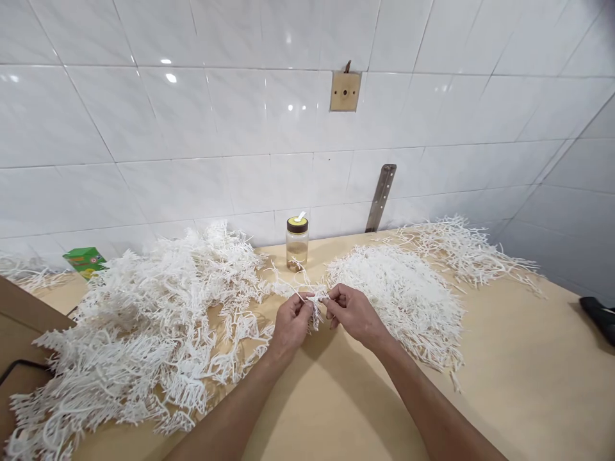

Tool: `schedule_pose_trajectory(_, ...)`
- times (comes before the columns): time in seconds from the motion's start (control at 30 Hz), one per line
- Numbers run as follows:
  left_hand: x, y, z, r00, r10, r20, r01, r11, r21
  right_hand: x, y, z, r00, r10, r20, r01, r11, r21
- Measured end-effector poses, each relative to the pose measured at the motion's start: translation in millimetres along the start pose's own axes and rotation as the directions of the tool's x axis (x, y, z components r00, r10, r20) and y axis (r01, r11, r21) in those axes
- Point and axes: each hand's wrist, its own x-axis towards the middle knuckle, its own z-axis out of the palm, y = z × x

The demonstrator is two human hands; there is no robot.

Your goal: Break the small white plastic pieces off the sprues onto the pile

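Note:
My left hand [292,323] and my right hand [353,314] meet over the middle of the tan table [504,384]. Both pinch one small white plastic comb-like piece [316,299] between their fingertips. A big heap of tangled white plastic pieces [144,333] lies to the left of my hands. A flatter pile of loose white strips [398,294] lies to the right, just behind my right hand.
A clear jar with a dark lid [297,242] stands by the tiled wall behind my hands. A green box [85,260] sits at the far left. More white strips [461,246] spread at the back right. A black object [600,314] lies at the right edge.

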Motion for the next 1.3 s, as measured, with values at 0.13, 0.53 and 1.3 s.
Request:
schedule_pose_trajectory(0.13, 0, 9, 0.8, 0.979, -0.201, -0.023, 0.194, 0.967, -0.162, -2, 4, -2, 0.999, -0.041, -0.01, 0.041, 0.999, -0.021)
schedule_pose_trajectory(0.53, 0, 13, -2.1, 0.979, -0.199, -0.032, 0.198, 0.979, -0.044, -9, -6, -7, 0.995, -0.05, 0.09, 0.063, 0.988, -0.141)
schedule_pose_trajectory(1.3, -5, 15, 5.1, 0.938, -0.337, -0.081, 0.317, 0.929, -0.192, -8, -13, -10, 0.999, 0.043, 0.03, -0.038, 0.987, -0.159)
